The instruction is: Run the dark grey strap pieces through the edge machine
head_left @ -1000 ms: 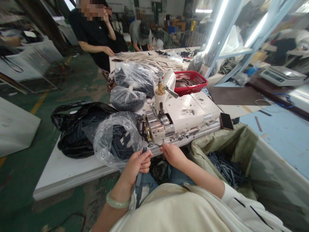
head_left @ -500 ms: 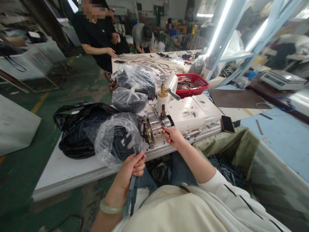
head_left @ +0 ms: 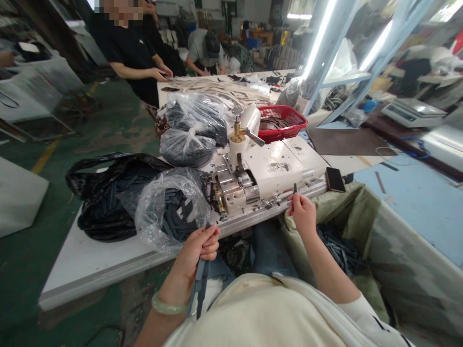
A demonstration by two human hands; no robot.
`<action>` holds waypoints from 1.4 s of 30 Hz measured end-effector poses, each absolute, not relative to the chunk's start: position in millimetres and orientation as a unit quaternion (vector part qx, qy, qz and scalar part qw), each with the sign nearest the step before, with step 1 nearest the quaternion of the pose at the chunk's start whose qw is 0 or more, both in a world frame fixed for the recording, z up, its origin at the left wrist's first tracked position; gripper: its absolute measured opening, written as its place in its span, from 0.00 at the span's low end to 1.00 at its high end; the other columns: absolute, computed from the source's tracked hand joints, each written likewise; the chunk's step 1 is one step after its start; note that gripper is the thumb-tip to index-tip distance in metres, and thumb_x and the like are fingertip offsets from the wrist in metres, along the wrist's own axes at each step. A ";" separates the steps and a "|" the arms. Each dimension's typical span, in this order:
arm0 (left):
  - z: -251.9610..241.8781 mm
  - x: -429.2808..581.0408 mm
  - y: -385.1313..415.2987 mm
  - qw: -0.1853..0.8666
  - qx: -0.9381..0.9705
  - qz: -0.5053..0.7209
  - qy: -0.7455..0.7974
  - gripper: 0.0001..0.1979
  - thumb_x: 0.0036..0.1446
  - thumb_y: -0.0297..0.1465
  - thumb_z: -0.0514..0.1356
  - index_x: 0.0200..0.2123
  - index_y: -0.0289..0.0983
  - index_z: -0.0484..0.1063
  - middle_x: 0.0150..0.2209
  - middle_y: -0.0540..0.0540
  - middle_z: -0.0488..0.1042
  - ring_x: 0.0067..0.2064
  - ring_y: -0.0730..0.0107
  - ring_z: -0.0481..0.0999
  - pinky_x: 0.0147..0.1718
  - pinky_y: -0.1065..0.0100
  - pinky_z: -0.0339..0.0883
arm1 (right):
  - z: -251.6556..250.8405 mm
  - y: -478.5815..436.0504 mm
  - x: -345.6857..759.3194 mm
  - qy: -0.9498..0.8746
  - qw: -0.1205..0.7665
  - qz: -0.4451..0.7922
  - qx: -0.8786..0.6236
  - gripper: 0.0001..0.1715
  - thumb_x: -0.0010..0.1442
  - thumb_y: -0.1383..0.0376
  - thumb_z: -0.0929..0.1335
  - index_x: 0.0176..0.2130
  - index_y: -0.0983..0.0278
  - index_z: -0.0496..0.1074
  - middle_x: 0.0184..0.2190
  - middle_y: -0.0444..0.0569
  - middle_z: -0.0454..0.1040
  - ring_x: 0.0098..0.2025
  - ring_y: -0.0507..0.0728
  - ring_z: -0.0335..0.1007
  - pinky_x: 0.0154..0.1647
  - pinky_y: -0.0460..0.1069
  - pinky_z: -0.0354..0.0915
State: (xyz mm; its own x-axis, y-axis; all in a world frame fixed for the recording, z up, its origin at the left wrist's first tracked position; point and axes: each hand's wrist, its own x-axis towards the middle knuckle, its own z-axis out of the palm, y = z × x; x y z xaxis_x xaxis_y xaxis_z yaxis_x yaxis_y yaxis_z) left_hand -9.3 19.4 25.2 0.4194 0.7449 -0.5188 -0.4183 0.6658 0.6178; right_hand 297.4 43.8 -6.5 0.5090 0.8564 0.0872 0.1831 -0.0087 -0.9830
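My left hand is closed round several dark grey strips, which hang down from it towards my lap. Just behind that hand, a clear plastic bag stands with its mouth open, full of similar short strips. My right hand pinches one short dark strip, its end sticking up above the fingers. That hand is over the front edge of the machine table, right of the white machine with its metal rollers. Nothing is held at the rollers.
A black plastic bag of strips lies at the left. Tied clear bags and a red basket stand behind the machine. A phone lies at the table's right end, above a green cloth-lined bin. Two people work at the far table.
My right hand has moved from the machine's rollers rightwards to the table's front edge, carrying a short strip. My left hand keeps its grip on the strips. The view has shifted slightly.
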 end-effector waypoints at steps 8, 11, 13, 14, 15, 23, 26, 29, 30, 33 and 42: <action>21.8 13.9 26.3 0.839 0.221 0.308 0.390 0.15 0.51 0.38 0.67 0.29 0.33 0.69 0.17 0.61 0.51 0.15 0.89 0.45 0.11 0.84 0.43 | -12.5 -9.9 318.9 -0.691 0.364 -0.090 -0.618 0.17 0.65 0.62 0.62 0.50 0.63 0.73 0.32 0.52 0.70 0.36 0.58 0.65 0.41 0.53 0.64; 23.5 17.8 25.4 0.843 0.223 0.297 0.389 0.15 0.51 0.38 0.67 0.29 0.33 0.69 0.17 0.60 0.52 0.15 0.89 0.45 0.11 0.84 0.43 | -16.0 -11.8 318.1 -0.692 0.352 -0.118 -0.619 0.17 0.65 0.63 0.62 0.51 0.62 0.72 0.32 0.51 0.70 0.36 0.58 0.65 0.41 0.52 0.63; 24.0 17.9 25.3 0.844 0.221 0.294 0.390 0.15 0.51 0.38 0.67 0.29 0.33 0.69 0.16 0.60 0.52 0.15 0.89 0.45 0.11 0.84 0.43 | -23.6 -16.7 327.8 -0.685 0.346 -0.125 -0.629 0.17 0.65 0.63 0.63 0.51 0.62 0.73 0.32 0.51 0.70 0.36 0.58 0.65 0.41 0.52 0.63; 23.9 17.5 25.5 0.845 0.218 0.294 0.390 0.15 0.51 0.38 0.67 0.29 0.33 0.70 0.16 0.60 0.52 0.15 0.89 0.45 0.11 0.84 0.44 | -29.2 -21.4 336.4 -0.677 0.340 -0.124 -0.640 0.17 0.65 0.63 0.62 0.50 0.62 0.73 0.32 0.51 0.70 0.36 0.58 0.65 0.42 0.52 0.63; 23.5 17.1 26.0 0.846 0.213 0.294 0.390 0.15 0.51 0.38 0.67 0.29 0.33 0.70 0.16 0.60 0.52 0.15 0.88 0.45 0.11 0.84 0.44 | -35.6 -27.6 347.3 -0.665 0.330 -0.122 -0.659 0.17 0.65 0.63 0.62 0.49 0.63 0.73 0.32 0.51 0.70 0.36 0.58 0.65 0.42 0.52 0.63; 18.8 27.2 29.4 0.886 0.146 0.272 0.345 0.31 0.56 0.55 0.52 0.30 0.29 0.73 0.15 0.57 0.54 0.15 0.87 0.42 0.11 0.82 0.42 | -60.9 -58.0 396.0 -0.416 0.302 0.016 -0.858 0.37 0.57 0.53 0.67 0.56 0.77 0.65 0.50 0.73 0.69 0.51 0.72 0.65 0.51 0.66 0.60; 21.9 40.0 27.5 0.900 0.163 0.230 0.333 0.39 0.55 0.60 0.43 0.31 0.28 0.73 0.16 0.56 0.55 0.15 0.86 0.43 0.11 0.81 0.41 | -36.9 -36.3 337.7 -0.460 0.405 0.371 -0.697 0.28 0.60 0.50 0.65 0.49 0.68 0.73 0.41 0.59 0.76 0.40 0.62 0.72 0.45 0.57 0.67; 25.2 49.6 22.6 0.905 0.177 0.197 0.332 0.41 0.53 0.62 0.40 0.31 0.29 0.72 0.16 0.55 0.56 0.15 0.85 0.43 0.12 0.80 0.40 | -8.2 -11.4 263.5 -0.468 0.451 0.550 -0.524 0.23 0.58 0.52 0.67 0.46 0.64 0.75 0.33 0.50 0.77 0.30 0.53 0.70 0.35 0.49 0.67; 25.5 50.7 20.4 0.906 0.181 0.189 0.331 0.42 0.52 0.63 0.40 0.31 0.30 0.72 0.16 0.55 0.56 0.15 0.85 0.43 0.12 0.80 0.40 | -0.7 -4.2 243.5 -0.472 0.454 0.576 -0.488 0.21 0.57 0.53 0.69 0.43 0.64 0.77 0.29 0.47 0.76 0.27 0.51 0.68 0.30 0.47 0.66; 23.1 47.1 13.7 0.908 0.190 0.178 0.328 0.42 0.51 0.64 0.39 0.31 0.31 0.71 0.16 0.56 0.56 0.15 0.85 0.43 0.12 0.79 0.38 | 12.2 12.9 209.0 -0.487 0.419 0.630 -0.436 0.17 0.54 0.54 0.71 0.32 0.67 0.77 0.16 0.41 0.68 0.17 0.47 0.59 0.19 0.43 0.57; 18.4 34.4 2.0 0.896 0.202 0.182 0.351 0.38 0.52 0.62 0.43 0.32 0.32 0.71 0.17 0.57 0.55 0.15 0.85 0.43 0.12 0.80 0.39 | 9.8 26.9 205.0 -0.500 0.335 0.693 -0.397 0.17 0.50 0.58 0.74 0.37 0.67 0.74 0.19 0.41 0.72 0.17 0.48 0.63 0.18 0.43 0.57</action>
